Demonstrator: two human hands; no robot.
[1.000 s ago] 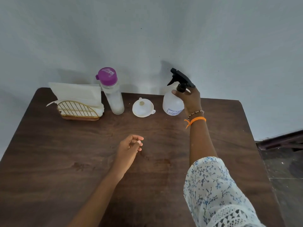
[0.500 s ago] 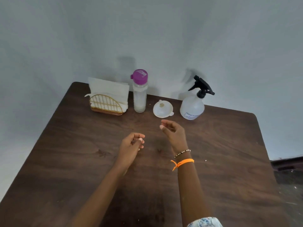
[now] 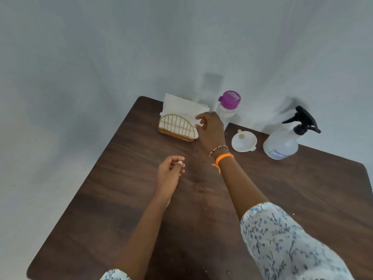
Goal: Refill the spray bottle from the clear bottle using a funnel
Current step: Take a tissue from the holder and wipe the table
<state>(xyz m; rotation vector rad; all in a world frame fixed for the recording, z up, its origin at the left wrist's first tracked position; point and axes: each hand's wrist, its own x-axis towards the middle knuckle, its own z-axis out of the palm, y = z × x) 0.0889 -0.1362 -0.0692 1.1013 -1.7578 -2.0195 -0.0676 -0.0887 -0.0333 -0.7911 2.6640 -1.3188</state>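
Head view: right hand (image 3: 210, 130), fingers spread, hides much of one clear bottle (image 3: 228, 110); one funnel (image 3: 243, 142), one sprayer (image 3: 282, 144); left hand (image 3: 170, 170) loosely curled, empty.

clear bottle (image 3: 226, 114) purple cap | funnel (image 3: 243, 142) white | table (image 3: 302, 188) dark brown (wood grain)

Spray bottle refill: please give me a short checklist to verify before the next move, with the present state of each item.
1. Spray bottle stands upright on the table: ok.
2. Spray head removed for filling: not ok, the black trigger top is on.
3. Funnel seated in the spray bottle: not ok, it lies on the table beside it.
4. Clear bottle opened: not ok, purple cap on.
5. Right hand free: ok, open, near the napkin holder.
6. Left hand empty: cannot tell, fingers curled.
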